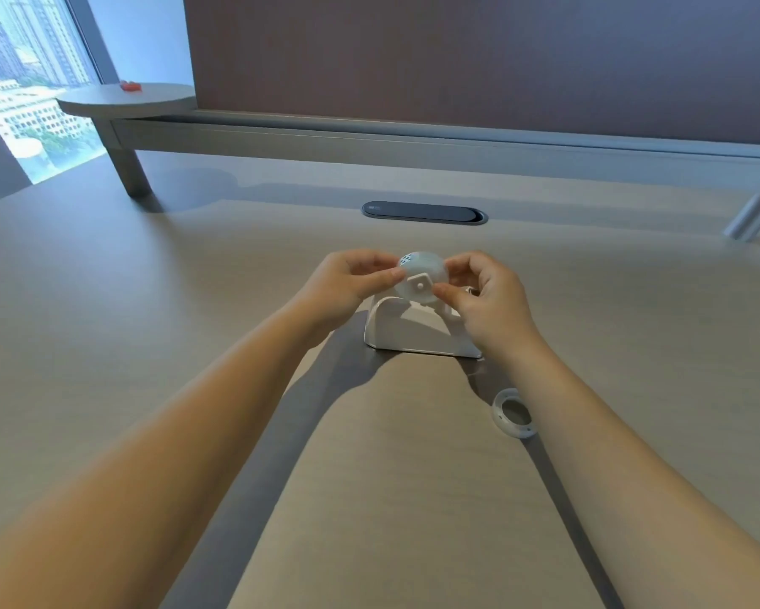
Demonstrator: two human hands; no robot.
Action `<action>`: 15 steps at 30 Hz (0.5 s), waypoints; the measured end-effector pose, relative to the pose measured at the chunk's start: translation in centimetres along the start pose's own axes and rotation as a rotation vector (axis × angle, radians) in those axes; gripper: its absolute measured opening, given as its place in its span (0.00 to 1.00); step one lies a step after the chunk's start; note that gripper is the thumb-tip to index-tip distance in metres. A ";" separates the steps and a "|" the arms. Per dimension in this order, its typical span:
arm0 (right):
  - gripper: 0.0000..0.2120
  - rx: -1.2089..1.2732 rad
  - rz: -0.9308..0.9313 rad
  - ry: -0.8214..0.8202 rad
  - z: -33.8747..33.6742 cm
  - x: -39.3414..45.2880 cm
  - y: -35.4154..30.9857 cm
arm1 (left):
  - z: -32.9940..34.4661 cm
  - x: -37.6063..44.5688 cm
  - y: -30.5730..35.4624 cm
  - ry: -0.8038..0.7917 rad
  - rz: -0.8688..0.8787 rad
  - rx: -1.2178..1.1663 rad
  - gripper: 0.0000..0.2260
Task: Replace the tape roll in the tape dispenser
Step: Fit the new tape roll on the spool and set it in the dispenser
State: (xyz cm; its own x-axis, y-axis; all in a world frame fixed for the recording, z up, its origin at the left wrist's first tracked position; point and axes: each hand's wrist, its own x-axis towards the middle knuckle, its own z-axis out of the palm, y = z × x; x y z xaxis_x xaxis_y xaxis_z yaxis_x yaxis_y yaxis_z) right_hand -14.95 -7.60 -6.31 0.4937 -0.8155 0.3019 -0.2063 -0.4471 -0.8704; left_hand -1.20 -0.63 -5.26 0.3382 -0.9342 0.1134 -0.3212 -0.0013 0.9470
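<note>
A white tape dispenser [407, 331] stands on the beige desk [150, 345], in the middle of the view. Just above it I hold a white tape roll on its hub [422, 274], whose square end cap faces me. My left hand [347, 283] pinches the roll from the left with thumb and fingers. From the right, my right hand [488, 296] pinches the same roll and covers the dispenser's right end. A small whitish ring, an empty tape core [513, 413], lies flat on the desk near my right forearm.
A dark oval cable port [424, 212] is set in the desk behind the dispenser. A raised shelf [413, 140] on metal legs runs along the partition wall. A small red object [130, 86] sits on the shelf's round left end, by the window.
</note>
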 end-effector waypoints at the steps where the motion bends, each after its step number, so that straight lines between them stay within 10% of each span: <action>1: 0.07 -0.003 0.006 -0.015 0.0 0.0 0.1 | 0.0 0.1 -0.1 0.004 -0.006 0.002 0.12; 15: 0.10 -0.176 -0.022 -0.103 0.2 0.3 0.5 | -0.6 0.5 -1.5 -0.009 -0.036 -0.003 0.07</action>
State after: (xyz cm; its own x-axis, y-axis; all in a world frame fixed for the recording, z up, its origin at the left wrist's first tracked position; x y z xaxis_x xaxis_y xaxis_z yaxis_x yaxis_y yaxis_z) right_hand -14.74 -7.94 -6.71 0.5814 -0.7673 0.2706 -0.3350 -0.5288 -0.7799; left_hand -0.03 -0.90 -6.48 0.3416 -0.9367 0.0769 -0.3063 -0.0336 0.9513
